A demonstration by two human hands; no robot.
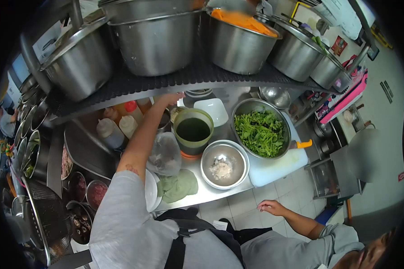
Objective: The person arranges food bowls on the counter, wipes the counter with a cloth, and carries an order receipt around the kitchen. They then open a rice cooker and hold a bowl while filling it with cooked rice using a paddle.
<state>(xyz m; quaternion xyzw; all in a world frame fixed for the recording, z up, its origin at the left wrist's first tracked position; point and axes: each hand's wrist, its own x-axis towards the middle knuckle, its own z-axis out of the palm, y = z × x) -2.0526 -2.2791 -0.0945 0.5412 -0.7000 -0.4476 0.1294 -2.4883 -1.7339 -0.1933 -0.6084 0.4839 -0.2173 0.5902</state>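
Note:
My left hand [170,98] reaches forward under the shelf edge, above the small containers behind a green-rimmed tub [193,127] of dark liquid. Its fingers are partly hidden, and whether they hold anything is unclear. My right hand is out of view. A white square dish [211,112] lies to the right of my left hand. Nearer to me, a steel bowl [224,164] contains pale pieces. A larger bowl holds leafy greens [260,132]. Beside it, an orange-handled knife [301,144] rests by a pale cutting board [278,169].
Steel pots [153,47] line the overhead shelf [197,87]. Squeeze bottles [110,132] stand left, near a clear plastic bag [165,154] and green cloth [177,186]. At lower right is a co-worker's hand [272,207], apart from mine, with a grey sleeve.

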